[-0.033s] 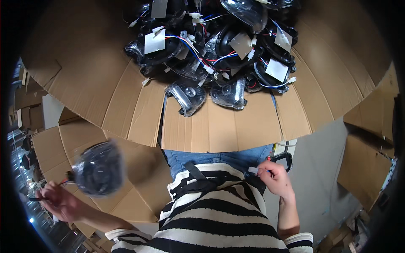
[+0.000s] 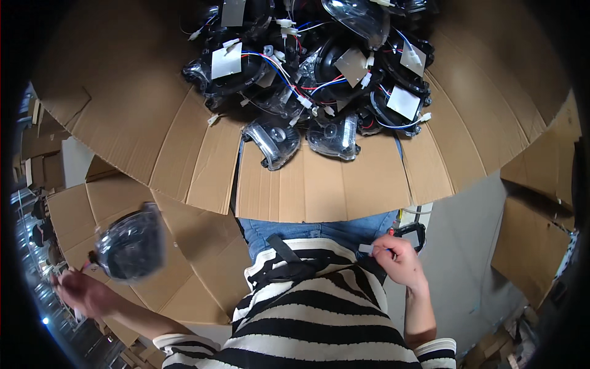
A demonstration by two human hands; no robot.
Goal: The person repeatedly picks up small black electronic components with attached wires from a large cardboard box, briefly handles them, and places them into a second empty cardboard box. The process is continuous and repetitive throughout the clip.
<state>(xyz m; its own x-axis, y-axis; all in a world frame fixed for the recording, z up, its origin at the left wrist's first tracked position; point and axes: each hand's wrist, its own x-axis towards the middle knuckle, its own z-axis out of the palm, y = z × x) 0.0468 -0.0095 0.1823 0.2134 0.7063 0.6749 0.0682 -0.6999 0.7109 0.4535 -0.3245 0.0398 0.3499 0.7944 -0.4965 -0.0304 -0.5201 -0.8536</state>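
At the lower left, my left hand is curled close to a wrapped headlight, smeared by motion. A short reddish wire runs from the lamp's back to these fingers and seems gripped by them; the fingertips are blurred. Near my right hip, my right hand pinches a white wire connector, with a bit of blue wire showing at the fingers. In front of me a pile of black-backed headlights lies on cardboard, with coloured wires, white plugs and pale square labels.
A cardboard sheet covers the surface in front of me, its front edge close to my waist. More cardboard lies at the left beneath the moving lamp. Cartons stand at the right on the grey floor.
The headlight at the left has shifted a little to the left and turned. My left fingers have moved slightly, and the dark strip at them no longer shows. My right hand is nearly still.
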